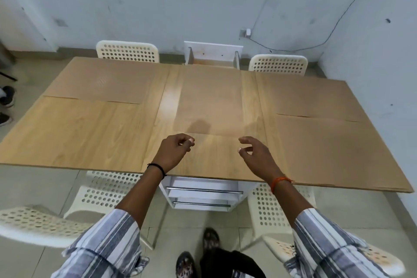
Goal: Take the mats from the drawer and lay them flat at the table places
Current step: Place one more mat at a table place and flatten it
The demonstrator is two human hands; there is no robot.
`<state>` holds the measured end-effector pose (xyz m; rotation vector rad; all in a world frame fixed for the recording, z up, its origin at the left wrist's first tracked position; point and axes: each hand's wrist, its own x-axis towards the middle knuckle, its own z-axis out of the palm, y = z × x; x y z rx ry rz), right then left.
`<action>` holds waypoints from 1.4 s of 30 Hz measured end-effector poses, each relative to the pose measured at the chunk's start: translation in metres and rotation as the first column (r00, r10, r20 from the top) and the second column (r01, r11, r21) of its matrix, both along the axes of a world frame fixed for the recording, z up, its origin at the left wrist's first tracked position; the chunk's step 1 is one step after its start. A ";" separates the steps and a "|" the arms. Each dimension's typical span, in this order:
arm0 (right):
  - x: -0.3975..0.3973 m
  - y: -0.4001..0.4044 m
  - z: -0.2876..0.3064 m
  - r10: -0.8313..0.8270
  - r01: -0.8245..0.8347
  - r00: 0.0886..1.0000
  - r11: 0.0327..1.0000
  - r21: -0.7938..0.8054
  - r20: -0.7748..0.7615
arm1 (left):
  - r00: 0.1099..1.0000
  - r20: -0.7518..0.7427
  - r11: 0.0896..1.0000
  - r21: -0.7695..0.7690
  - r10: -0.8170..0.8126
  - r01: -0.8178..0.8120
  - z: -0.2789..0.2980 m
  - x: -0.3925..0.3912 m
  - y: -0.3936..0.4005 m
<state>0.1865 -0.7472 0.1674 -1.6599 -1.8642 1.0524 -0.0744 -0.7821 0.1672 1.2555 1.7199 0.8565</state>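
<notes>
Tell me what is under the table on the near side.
Under the table, a white drawer unit with two metal bar handles shows, both drawers shut. White perforated chairs stand on either side. The drawers' contents and the unit's back are hidden by the tabletop.

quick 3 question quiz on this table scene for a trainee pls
1. True or false: the left hand is gripping a mat.
2. How many brown mats lie on the table? A two, B four, C six.
3. The centre mat has its near edge just beyond the ____ of both hands.

Key: 1 false, both the left and the right hand are empty. 2 B. 3 fingertips.
</notes>
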 end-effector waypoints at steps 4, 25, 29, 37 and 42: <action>-0.012 0.035 -0.012 -0.029 0.030 0.999 0.999 -0.034 0.042 | 1.000 0.023 0.999 -0.046 0.000 0.001 -0.013 -0.019 0.029; -0.044 0.282 -0.079 -0.301 0.338 0.940 0.893 -0.298 0.163 | 0.926 -0.106 0.882 -0.282 0.363 -0.378 -0.071 -0.047 0.265; -0.049 0.289 -0.082 -0.304 0.340 0.939 0.896 -0.287 0.163 | 0.919 -0.143 0.874 -0.286 0.368 -0.394 -0.076 -0.050 0.281; -0.037 0.284 -0.083 -0.412 0.404 0.910 0.861 -0.310 0.039 | 0.906 -0.078 0.872 -0.249 0.416 -0.422 -0.082 -0.063 0.287; -0.030 0.275 -0.072 -0.414 0.396 0.910 0.885 -0.247 -0.026 | 0.921 0.046 0.908 -0.190 0.387 -0.373 -0.079 -0.063 0.278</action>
